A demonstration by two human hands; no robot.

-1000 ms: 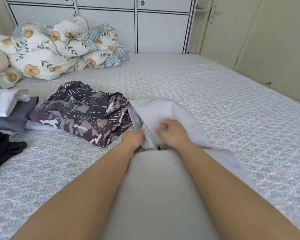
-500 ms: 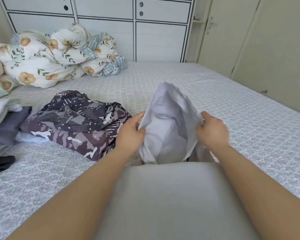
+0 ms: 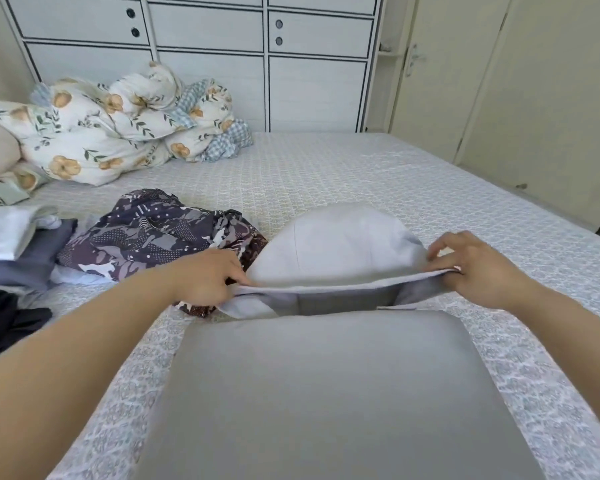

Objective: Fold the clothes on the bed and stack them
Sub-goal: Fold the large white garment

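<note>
Head view: I see both hands stretching a pale grey garment [image 3: 336,244] taut between them over the patterned bed [image 3: 430,188]. My left hand [image 3: 205,275] pinches the garment's left end, fingers curled down onto the cloth; my right hand [image 3: 478,268] pinches the right end between thumb and forefinger, its other fingers bent loosely above. The garment's far part bulges upward, while its near edge runs straight from hand to hand. A flat grey cloth [image 3: 326,393] lies spread just in front of me. To the left, a camouflage-print garment [image 3: 146,233] lies crumpled, touching the left hand. Farther left, folded white and grey clothes [image 3: 11,244] sit stacked. A floral duvet [image 3: 118,123] is heaped before the white cabinet [image 3: 215,36].
</note>
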